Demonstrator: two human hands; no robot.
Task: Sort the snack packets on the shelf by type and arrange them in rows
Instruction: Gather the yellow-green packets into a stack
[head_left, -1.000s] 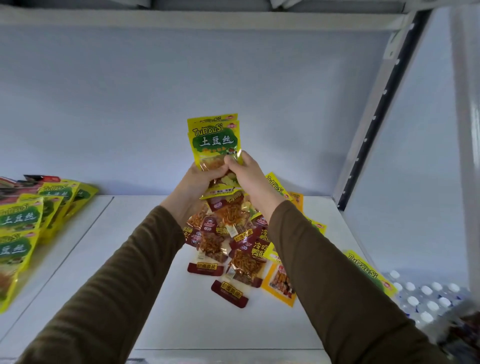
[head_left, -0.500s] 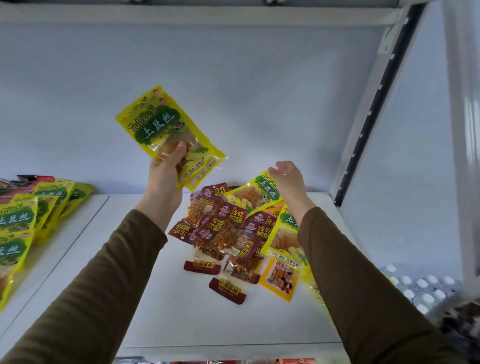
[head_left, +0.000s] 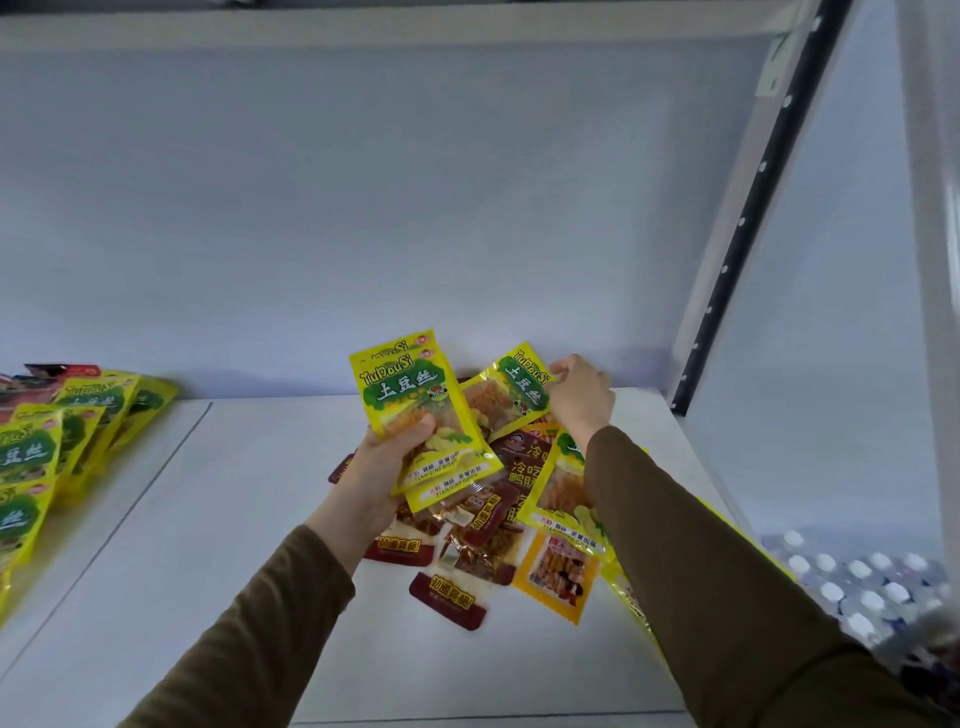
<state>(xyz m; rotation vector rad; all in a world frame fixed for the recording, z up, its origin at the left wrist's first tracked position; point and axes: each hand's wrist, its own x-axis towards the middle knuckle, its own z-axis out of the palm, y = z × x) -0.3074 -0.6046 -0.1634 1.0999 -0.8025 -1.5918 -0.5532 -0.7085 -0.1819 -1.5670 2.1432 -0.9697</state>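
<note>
- Left hand (head_left: 387, 467) grips two glossy yellow-green foil packets (head_left: 415, 415) above the mixed pile (head_left: 483, 540).
- Right hand (head_left: 579, 397) pinches another yellow packet (head_left: 511, 392) atop that pile; lift it clear, stack edges flush.

White shelf (head_left: 218, 545), two boards butted with a seam left of centre. Left board: rows of overlapping yellow packets (head_left: 36, 457), a red packet (head_left: 62, 370) behind them at the back. Right board, mid: loose heap of dark red packets (head_left: 452, 597), an orange packet (head_left: 558, 577) at its front right, yellow ones mixed in. White back wall, dark slotted upright (head_left: 737, 234) at back right corner.
</note>
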